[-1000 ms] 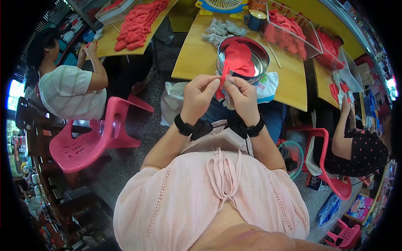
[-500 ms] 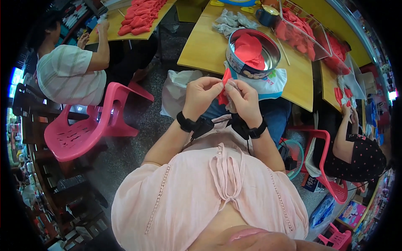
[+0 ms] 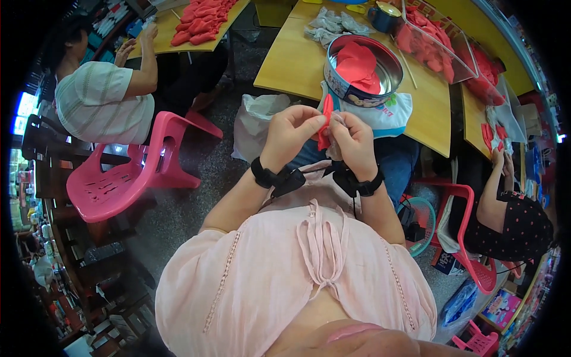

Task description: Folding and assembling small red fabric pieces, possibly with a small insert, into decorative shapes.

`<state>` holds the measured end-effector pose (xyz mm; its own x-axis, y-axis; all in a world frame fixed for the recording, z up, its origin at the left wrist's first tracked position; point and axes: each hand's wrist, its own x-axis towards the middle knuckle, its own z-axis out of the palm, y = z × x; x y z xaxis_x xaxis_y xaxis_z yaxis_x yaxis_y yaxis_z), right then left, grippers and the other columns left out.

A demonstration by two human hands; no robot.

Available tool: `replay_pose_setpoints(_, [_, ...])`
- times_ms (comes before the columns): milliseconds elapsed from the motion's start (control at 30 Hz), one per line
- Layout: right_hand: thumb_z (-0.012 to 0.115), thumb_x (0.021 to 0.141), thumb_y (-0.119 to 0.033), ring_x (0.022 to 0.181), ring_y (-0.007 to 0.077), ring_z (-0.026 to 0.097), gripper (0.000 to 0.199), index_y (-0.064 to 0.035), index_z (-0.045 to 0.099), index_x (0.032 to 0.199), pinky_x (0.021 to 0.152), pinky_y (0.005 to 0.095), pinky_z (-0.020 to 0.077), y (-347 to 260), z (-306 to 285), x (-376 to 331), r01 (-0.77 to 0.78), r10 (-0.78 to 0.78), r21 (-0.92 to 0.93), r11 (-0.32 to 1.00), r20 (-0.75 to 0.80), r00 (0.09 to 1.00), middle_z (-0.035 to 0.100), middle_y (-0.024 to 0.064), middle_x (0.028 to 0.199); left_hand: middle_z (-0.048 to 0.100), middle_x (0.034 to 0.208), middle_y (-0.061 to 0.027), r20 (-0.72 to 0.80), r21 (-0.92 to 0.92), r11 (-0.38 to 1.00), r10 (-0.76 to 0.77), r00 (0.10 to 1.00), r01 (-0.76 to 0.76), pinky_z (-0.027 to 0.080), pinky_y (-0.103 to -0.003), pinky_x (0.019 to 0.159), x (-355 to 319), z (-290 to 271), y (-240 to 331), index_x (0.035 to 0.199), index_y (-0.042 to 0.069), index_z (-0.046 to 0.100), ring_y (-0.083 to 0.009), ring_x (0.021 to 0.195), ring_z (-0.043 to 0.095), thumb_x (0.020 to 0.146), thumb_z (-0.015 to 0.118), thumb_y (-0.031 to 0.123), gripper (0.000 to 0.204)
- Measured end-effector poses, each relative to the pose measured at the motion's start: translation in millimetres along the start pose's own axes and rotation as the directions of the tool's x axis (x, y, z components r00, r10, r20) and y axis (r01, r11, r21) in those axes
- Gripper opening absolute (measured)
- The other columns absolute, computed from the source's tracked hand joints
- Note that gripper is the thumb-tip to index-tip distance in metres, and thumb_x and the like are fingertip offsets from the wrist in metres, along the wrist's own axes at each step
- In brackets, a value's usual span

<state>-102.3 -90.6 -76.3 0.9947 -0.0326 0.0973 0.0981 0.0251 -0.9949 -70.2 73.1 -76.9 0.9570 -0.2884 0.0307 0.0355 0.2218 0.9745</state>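
My left hand [image 3: 292,135] pinches a small red cloth piece [image 3: 326,122] between thumb and fingers. My right hand [image 3: 357,143] meets it from the other side, its thumb and fingers closed on a crumpled greyish, thin-looking piece [image 3: 335,147] against the red one. Both hands are held close together above my lap, just short of the table edge. Beyond them, a round metal tin [image 3: 389,68] holds flat red cloth pieces [image 3: 358,65]. A white cloth with blue trim [image 3: 395,113] lies under the tin. The fingertips partly hide what they grip.
Crumpled grey pieces [image 3: 333,27], a dark mug [image 3: 383,18], a stick [image 3: 407,70] and clear bins of red pieces [image 3: 425,41] are on the table [image 3: 285,65]. A white plastic bag [image 3: 259,122] stands left. People work at both sides; a pink chair [image 3: 125,178] stands left.
The whole view has shifted slightly. My hands stay together on the red piece, which now stands a little more upright between the fingers.
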Motion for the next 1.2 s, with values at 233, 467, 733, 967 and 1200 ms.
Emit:
replay_pose_setpoints(233, [0.058, 0.092, -0.012, 0.068, 0.0023, 0.051, 0.015, 0.0015, 0.065, 0.09, 0.059, 0.0199, 0.0422, 2, -10, 1, -0.013, 0.013, 0.014, 1.0, -0.014, 1.0, 0.061, -0.0019, 0.074, 0.067, 0.082, -0.0036, 0.054, -0.004, 0.993, -0.117, 0.992, 0.118, 0.049, -0.021, 0.06, 6, 3, 6, 0.098, 0.0, 0.065, -0.0087, 0.067, 0.061, 0.089, 0.069, 0.016, 0.019])
replay_pose_setpoints(467, [0.053, 0.093, -0.018, 0.066, 0.0097, 0.056, 0.019, -0.0038, 0.054, 0.106, 0.057, 0.0244, 0.0458, -12, -23, 5, -0.322, 0.259, 0.491, 0.809, 0.193, 0.946, 0.059, 0.0036, 0.077, 0.065, 0.082, -0.0045, -0.126, -0.031, 0.999, -0.023, 0.992, 0.019, 0.046, -0.02, 0.053, 16, -1, -9, 0.1, -0.001, 0.063, -0.0081, 0.059, 0.057, 0.092, 0.066, 0.014, 0.018])
replay_pose_setpoints(733, [0.061, 0.091, -0.01, 0.078, 0.0111, 0.058, 0.012, -0.0037, 0.059, 0.1, 0.071, 0.0229, 0.046, 3, 7, 0, -0.013, 0.002, 0.377, 0.926, 0.03, 1.0, 0.06, 0.004, 0.086, 0.067, 0.088, -0.0033, -0.1, -0.06, 0.996, 0.067, 0.993, -0.073, 0.049, -0.022, 0.058, 18, 16, -32, 0.104, 0.0, 0.062, -0.0084, 0.07, 0.062, 0.091, 0.066, 0.013, 0.019])
replay_pose_setpoints(967, [0.071, 0.086, -0.006, 0.082, 0.005, 0.054, 0.018, -0.0028, 0.059, 0.099, 0.072, 0.0187, 0.0446, 13, 15, 5, 0.079, -0.013, 0.402, 0.912, -0.165, 0.986, 0.058, -0.0003, 0.097, 0.066, 0.091, -0.0033, -0.104, 0.168, 0.975, 0.163, 0.981, -0.144, 0.049, -0.023, 0.071, 6, 22, -29, 0.104, -0.001, 0.063, -0.0083, 0.081, 0.061, 0.09, 0.06, 0.003, 0.015])
replay_pose_setpoints(1200, [0.072, 0.087, -0.011, 0.076, 0.0037, 0.054, 0.018, -0.0039, 0.058, 0.094, 0.067, 0.0179, 0.0444, 24, 3, 7, -0.093, 0.125, 0.439, 0.894, -0.045, 0.991, 0.059, -0.0027, 0.086, 0.067, 0.088, -0.0063, -0.14, 0.299, 0.929, 0.27, 0.953, -0.22, 0.05, -0.026, 0.067, 5, 25, -24, 0.099, -0.001, 0.063, -0.0106, 0.078, 0.062, 0.09, 0.061, 0.005, 0.011])
